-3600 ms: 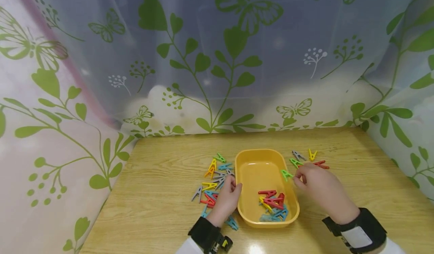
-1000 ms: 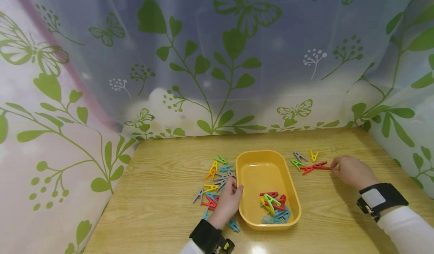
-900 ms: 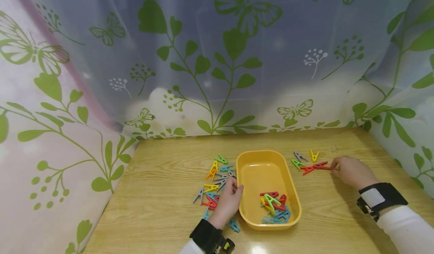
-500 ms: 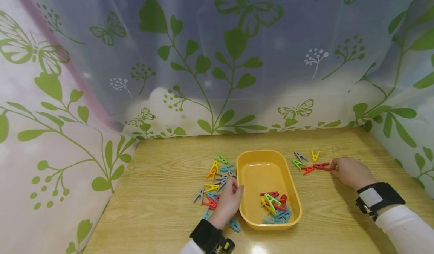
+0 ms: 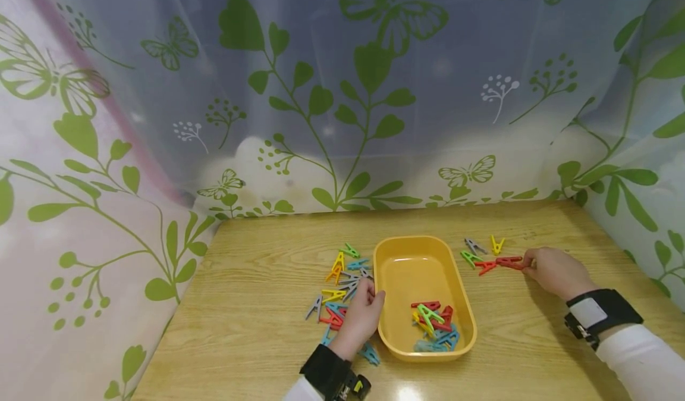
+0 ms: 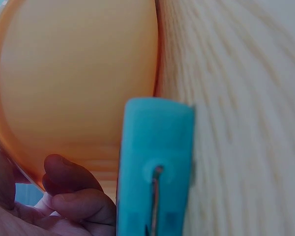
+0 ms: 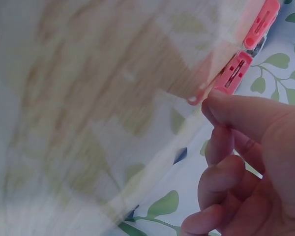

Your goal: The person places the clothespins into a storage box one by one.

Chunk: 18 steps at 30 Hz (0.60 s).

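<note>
In the head view a yellow plastic basin (image 5: 414,276) stands on the wooden table. My left hand (image 5: 364,318) holds its left rim, thumb over the edge and fingers curled against the outer wall (image 6: 78,88). A pale blue clothespin (image 6: 157,162) lies close beside those fingers. To the right of the basin, my right hand (image 5: 556,273) pinches one end of a red clothespin (image 5: 508,262) between thumb and index finger. A second red clothespin (image 5: 486,266) lies at its far end. Inside the basin, a green clothespin (image 5: 429,316) rests on red, yellow and blue ones.
Left of the basin lie several loose clothespins, among them a yellow one (image 5: 334,295) and a grey one (image 5: 314,307). Grey (image 5: 475,246), yellow (image 5: 497,244) and green (image 5: 471,259) clothespins lie near the right hand. A leaf-patterned curtain (image 5: 321,121) hangs behind the table.
The green clothespin that my right hand held over the basin's right rim now lies inside. That hand has moved right to the red clothespin. My left hand has stayed at the rim.
</note>
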Motion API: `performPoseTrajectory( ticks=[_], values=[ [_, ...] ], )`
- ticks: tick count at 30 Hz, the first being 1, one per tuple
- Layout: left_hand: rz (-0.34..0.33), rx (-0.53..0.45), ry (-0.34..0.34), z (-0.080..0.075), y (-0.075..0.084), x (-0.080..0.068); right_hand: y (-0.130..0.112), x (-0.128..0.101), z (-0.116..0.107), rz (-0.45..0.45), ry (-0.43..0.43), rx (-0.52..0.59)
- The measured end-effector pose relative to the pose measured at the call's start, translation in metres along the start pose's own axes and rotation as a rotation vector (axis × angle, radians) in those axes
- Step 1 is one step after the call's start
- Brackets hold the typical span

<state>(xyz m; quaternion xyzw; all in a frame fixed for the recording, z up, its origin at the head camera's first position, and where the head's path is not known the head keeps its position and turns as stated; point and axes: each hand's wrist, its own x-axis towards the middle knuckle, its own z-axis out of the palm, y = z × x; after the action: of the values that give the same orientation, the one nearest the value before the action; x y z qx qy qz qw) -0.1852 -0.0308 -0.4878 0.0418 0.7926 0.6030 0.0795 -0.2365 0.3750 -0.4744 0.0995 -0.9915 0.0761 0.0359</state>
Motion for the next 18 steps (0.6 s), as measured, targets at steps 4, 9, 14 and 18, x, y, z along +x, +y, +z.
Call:
performPoseTrajectory(
  ticks=[4, 9, 14, 18],
  values=[
    [0.000, 0.000, 0.001, 0.000, 0.000, 0.000, -0.001, -0.001, -0.007, 0.029, -0.006, 0.031],
    [0.006, -0.003, -0.002, 0.000, 0.000, 0.000, -0.009, -0.001, -0.022, 0.060, 0.007, 0.054],
    [0.005, -0.010, 0.001, 0.000, 0.000, 0.000, -0.034, -0.003, -0.035, 0.038, 0.071, 0.025],
    [-0.003, -0.007, 0.002, 0.000, 0.001, 0.000, -0.064, -0.011, -0.044, -0.020, 0.142, 0.014]
  ],
)
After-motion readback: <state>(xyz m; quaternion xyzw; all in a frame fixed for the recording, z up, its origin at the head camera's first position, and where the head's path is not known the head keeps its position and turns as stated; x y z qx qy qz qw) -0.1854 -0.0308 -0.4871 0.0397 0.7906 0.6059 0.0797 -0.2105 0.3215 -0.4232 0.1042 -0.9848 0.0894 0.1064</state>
